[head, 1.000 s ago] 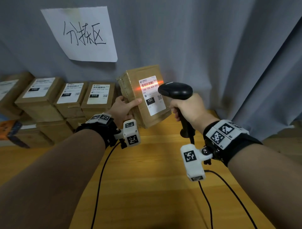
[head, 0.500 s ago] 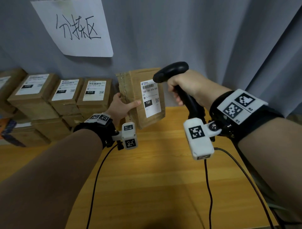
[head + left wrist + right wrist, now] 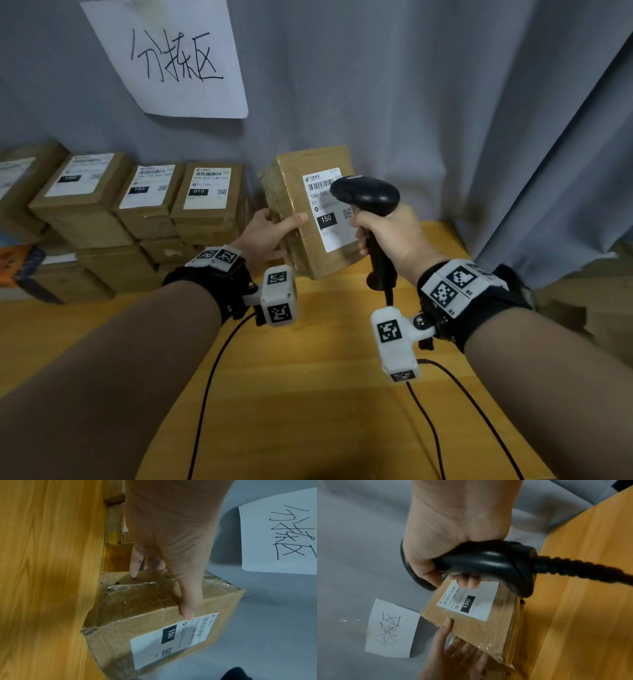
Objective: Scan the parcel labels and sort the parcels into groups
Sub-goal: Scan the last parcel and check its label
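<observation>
Left of the left hand's fingers, stacked parcels point(image 3: 147, 205) stand in rows on the table point(image 3: 325, 394) against the grey curtain point(image 3: 445, 102), their white labels reading 150 and 010. A handwritten paper sign point(image 3: 171, 54) hangs on the curtain above them.

The left hand point(image 3: 265, 236) grips the held parcel point(image 3: 305, 219) by its left side: the thumb lies across the front face just short of the label point(image 3: 325, 219), and the other fingers point(image 3: 135, 566) wrap round the taped side and back. The parcel stands tilted, its lower edge at or just above the table, its label marked 150 facing the person.

Right of those fingers, the right hand point(image 3: 397, 236) is closed round the handle of a black barcode scanner point(image 3: 368, 197). Its fingers point(image 3: 467, 581) curl under the handle just in front of the label, and the scanner's head overlaps the label's upper right part. The scanner's cable point(image 3: 582, 570) runs back over the table.
</observation>
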Available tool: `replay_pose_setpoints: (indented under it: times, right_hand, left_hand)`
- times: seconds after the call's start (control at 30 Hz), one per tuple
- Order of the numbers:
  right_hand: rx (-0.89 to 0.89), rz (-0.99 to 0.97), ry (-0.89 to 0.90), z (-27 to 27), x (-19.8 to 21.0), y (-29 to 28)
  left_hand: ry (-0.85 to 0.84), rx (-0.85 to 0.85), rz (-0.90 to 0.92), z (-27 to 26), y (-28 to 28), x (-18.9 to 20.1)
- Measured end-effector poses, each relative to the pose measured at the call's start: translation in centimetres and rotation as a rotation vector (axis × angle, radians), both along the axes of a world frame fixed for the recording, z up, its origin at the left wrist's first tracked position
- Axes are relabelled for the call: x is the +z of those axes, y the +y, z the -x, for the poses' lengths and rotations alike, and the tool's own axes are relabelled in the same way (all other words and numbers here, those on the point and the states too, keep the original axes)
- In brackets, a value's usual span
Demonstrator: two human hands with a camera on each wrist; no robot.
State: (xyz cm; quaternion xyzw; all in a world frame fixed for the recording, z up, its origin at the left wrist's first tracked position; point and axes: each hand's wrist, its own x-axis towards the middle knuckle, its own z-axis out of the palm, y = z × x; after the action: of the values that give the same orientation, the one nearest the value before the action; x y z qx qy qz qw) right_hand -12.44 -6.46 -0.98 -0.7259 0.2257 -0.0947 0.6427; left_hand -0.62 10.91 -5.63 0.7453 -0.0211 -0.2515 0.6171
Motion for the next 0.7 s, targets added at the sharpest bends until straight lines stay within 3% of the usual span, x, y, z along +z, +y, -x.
replay_pose_setpoints:
  times: [0.17,0.4,0.53,0.7]
  right_hand:
    - [-0.015,0.033,-0.042,0.7,-0.6,-1.8]
    - [-0.121,-0.133,0.059,2.3,-5.4,-4.9]
    - [-0.106,-0.212,0.157,3.2,-8.7,-4.4]
    - [-0.043,-0.134,0.442,3.8,-15.0,-4.0]
  left_hand:
    - [0.054,0.028,-0.06,1.2,1.0,-1.3]
    - [0.1,0.033,-0.118,3.6,1.4,-4.7]
    - [0.134,0.122,-0.119,4.7,1.0,-6.3]
    - [0.189,0.21,-0.146,6.1,2.2,-8.0]
